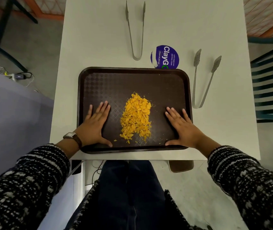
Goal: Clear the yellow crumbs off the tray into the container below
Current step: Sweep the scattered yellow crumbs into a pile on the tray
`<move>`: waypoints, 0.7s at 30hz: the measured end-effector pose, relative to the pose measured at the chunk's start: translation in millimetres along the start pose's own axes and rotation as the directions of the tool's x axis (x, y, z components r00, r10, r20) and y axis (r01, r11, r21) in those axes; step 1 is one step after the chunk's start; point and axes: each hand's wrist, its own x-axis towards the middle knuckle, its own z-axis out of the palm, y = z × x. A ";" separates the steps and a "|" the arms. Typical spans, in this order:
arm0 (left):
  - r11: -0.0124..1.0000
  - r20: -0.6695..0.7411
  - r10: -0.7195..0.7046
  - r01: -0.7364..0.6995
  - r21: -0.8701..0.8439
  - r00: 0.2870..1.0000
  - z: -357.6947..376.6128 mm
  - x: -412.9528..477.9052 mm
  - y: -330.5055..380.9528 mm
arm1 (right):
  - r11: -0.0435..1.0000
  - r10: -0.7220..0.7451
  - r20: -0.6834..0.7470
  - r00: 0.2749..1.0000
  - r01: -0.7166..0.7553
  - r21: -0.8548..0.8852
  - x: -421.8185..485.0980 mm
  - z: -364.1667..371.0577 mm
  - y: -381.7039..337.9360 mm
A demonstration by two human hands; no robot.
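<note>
Both hands flat, open on tray (99, 77): left hand (94, 124), right hand (182, 126), gripping nothing. Crumbs (136, 117) heaped between them. Container (180, 166) below table edge, right. Sweep inward, then rake toward that corner slowly.

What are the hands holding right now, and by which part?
Nothing is held. The left hand and right hand lie flat and open on the tray, either side of the yellow crumbs.
</note>
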 end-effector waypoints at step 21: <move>1.000 0.000 0.005 -0.005 -0.008 1.000 1.0 15.4 50.2 | 0.991 0.024 -0.112 0.993 -0.009 0.137 39.0 2.7 -75.8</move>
